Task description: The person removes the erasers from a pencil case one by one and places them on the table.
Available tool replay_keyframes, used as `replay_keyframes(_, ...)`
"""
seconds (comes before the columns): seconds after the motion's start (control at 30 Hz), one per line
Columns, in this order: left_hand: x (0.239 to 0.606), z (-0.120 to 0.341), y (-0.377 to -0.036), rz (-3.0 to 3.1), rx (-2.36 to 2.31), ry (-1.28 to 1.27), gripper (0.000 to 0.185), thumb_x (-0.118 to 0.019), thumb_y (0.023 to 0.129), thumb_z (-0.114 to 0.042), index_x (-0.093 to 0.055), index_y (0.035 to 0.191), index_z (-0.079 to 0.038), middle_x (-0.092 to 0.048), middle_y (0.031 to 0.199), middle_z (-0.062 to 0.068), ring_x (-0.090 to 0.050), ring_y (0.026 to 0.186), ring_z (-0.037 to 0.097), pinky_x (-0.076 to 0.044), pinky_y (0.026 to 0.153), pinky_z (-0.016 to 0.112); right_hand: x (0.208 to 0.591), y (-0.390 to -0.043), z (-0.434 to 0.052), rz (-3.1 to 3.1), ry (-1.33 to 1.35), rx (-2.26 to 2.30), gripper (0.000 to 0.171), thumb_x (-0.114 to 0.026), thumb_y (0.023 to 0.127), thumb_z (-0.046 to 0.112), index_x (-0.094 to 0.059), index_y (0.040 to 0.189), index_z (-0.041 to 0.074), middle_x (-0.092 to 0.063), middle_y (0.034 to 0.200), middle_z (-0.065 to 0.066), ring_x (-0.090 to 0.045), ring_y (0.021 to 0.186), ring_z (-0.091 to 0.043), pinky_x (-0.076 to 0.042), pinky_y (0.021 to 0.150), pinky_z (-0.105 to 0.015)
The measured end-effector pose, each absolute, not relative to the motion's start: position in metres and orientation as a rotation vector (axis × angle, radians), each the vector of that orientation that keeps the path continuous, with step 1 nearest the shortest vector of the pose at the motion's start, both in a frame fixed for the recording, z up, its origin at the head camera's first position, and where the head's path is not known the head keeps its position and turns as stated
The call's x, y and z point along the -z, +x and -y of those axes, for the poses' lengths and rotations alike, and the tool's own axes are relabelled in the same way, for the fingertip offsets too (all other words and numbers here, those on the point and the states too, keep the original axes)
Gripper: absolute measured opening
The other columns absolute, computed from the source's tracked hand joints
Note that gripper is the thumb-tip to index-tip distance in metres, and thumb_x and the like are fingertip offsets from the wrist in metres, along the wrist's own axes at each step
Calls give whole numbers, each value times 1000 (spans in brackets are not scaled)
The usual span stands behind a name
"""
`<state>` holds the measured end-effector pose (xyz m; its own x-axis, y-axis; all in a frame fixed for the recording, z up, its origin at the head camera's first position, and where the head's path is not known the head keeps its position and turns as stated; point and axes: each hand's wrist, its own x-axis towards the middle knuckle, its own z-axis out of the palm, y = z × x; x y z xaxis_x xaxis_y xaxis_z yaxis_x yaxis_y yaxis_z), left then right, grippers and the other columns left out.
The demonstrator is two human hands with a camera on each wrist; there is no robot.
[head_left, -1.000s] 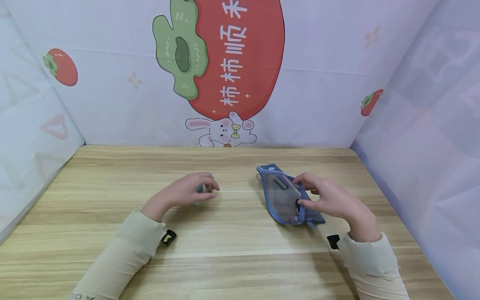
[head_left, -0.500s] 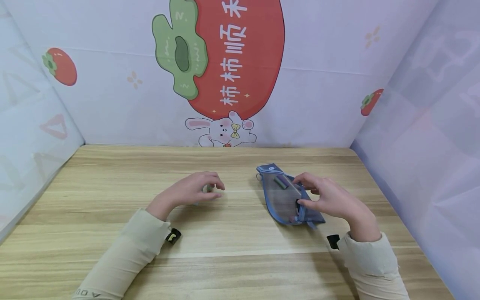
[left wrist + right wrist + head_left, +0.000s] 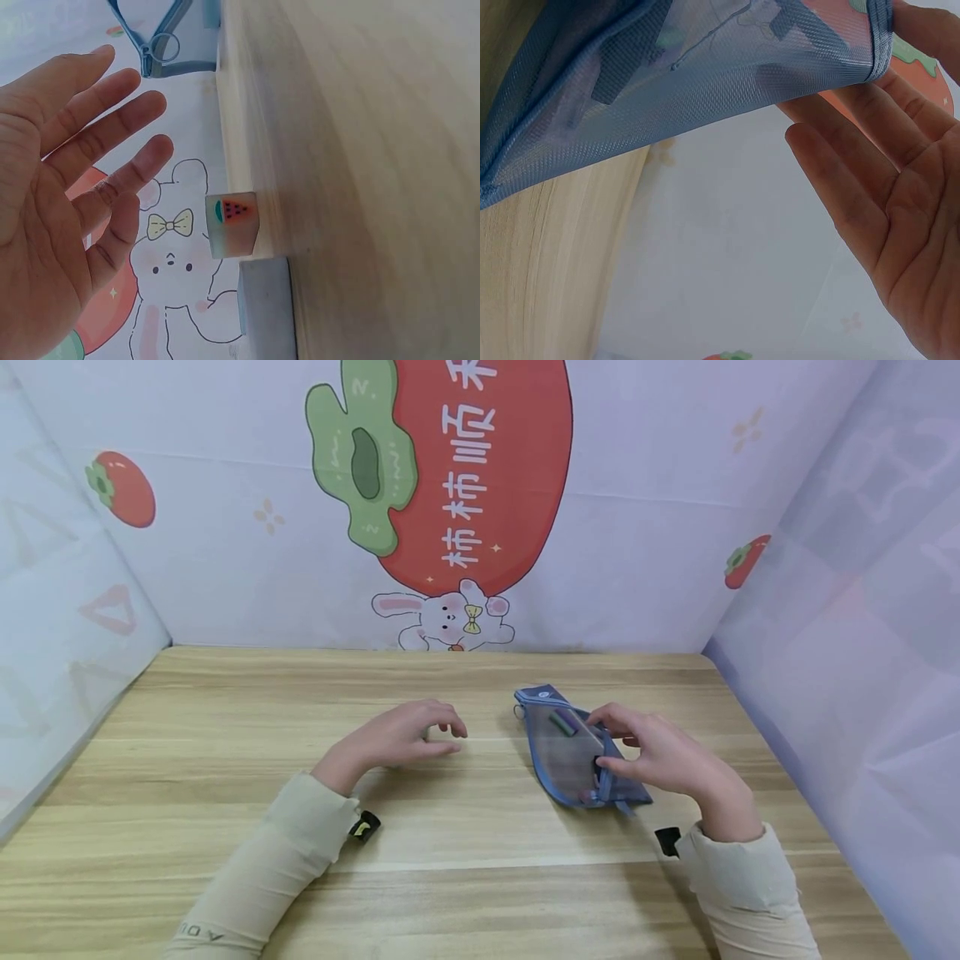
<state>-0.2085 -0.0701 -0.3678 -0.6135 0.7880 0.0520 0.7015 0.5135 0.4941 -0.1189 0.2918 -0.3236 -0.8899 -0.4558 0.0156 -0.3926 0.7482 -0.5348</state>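
Observation:
A blue-trimmed mesh zip pouch (image 3: 557,764) stands on the right half of the table. My right hand (image 3: 660,756) holds its right edge between thumb and fingers; in the right wrist view, some fingers lie behind the mesh (image 3: 727,97). Green and purple pieces (image 3: 566,722) show through the pouch. My left hand (image 3: 405,739) hovers left of the pouch, fingers loosely bent, nothing in them. Below it, in the left wrist view, a small translucent cube with a watermelon picture (image 3: 232,225) sits by a pale grey block (image 3: 268,311). My left hand mostly hides both in the head view.
The wooden table (image 3: 465,893) meets a printed back wall (image 3: 637,568) with persimmon and rabbit drawings. Pale side walls (image 3: 870,693) close in left and right. Small black devices (image 3: 366,827) are at both wrists.
My left hand has drifted right toward the pouch, covering the small pieces beneath it in the head view. My right hand and the pouch have barely moved.

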Motion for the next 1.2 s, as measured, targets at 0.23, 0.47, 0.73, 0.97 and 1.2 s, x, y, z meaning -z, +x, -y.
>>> replay_keyframes(0.23, 366, 58, -209, -2556, -749, 1317, 23, -67, 95, -26, -72, 113, -13, -70, 112, 0, -63, 108, 19, -50, 99, 39, 324, -119, -291, -2824, -678, 815, 42, -73, 90, 15, -56, 127, 8, -63, 128, -18, -66, 113, -39, -52, 94, -55)
replay_keyframes(0.47, 363, 44, -209, -2516, -773, 1371, 25, -66, 95, -27, -71, 115, -12, -69, 113, 0, -63, 109, 19, -50, 101, 38, 323, -119, -291, -2830, -660, 796, 41, -72, 90, 16, -56, 127, 10, -64, 127, -17, -66, 113, -38, -52, 94, -56)
replay_keyframes(0.73, 358, 31, -209, -2474, -789, 1439, 26, -65, 96, -26, -71, 115, -10, -70, 113, 3, -63, 109, 23, -50, 99, 38, 323, -119, -291, -2840, -658, 797, 42, -72, 89, 13, -56, 128, 7, -64, 127, -16, -66, 113, -38, -52, 94, -55)
replay_keyframes(0.97, 357, 22, -210, -2457, -810, 1446, 26, -65, 96, -27, -70, 116, -11, -69, 114, 2, -62, 108, 21, -50, 99, 38, 324, -120, -290, -2845, -672, 792, 41, -73, 89, 12, -56, 127, 11, -64, 128, -17, -66, 114, -38, -53, 94, -54)
replay_keyframes(1.2, 358, 9, -210, -2401, -842, 1509, 26, -65, 96, -23, -71, 116, -9, -70, 112, 2, -61, 105, 18, -51, 97, 39, 327, -122, -290, -2845, -661, 790, 42, -72, 89, 11, -56, 127, 12, -64, 128, -16, -66, 113, -36, -53, 94, -54)
